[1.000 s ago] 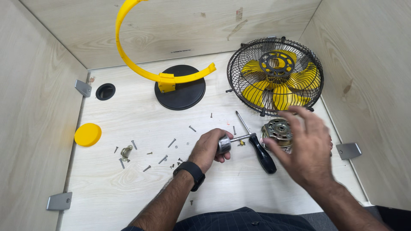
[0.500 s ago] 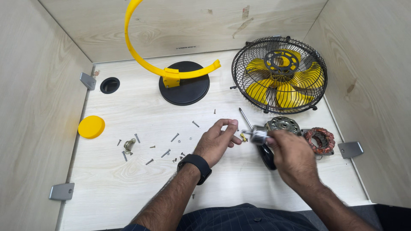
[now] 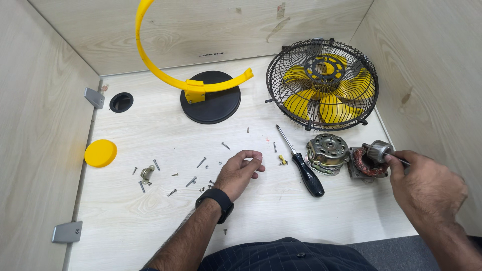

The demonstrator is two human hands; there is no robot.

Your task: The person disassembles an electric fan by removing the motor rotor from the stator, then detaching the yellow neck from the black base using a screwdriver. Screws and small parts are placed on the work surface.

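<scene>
My right hand (image 3: 427,188) grips the thin shaft of a small metal rotor (image 3: 379,149) and holds it just above a copper-wound stator (image 3: 366,165) at the right of the table. A round metal motor housing (image 3: 327,150) lies to the left of the stator. A black-handled screwdriver (image 3: 304,168) rests between the housing and my left hand (image 3: 240,170). That hand lies loosely curled on the table (image 3: 150,211) with nothing visible in it, a black watch on its wrist. Several loose screws (image 3: 193,180) lie scattered to its left.
A black wire fan cage with yellow blades (image 3: 324,83) stands at the back right. A black round base with a yellow curved bracket (image 3: 208,100) sits at the back centre. A yellow cap (image 3: 100,153) and a small metal clip (image 3: 146,173) lie left. Wooden walls enclose three sides.
My right hand has carried the rotor from the middle of the table out to the right, over the stator. My left hand has let go and settled on the table.
</scene>
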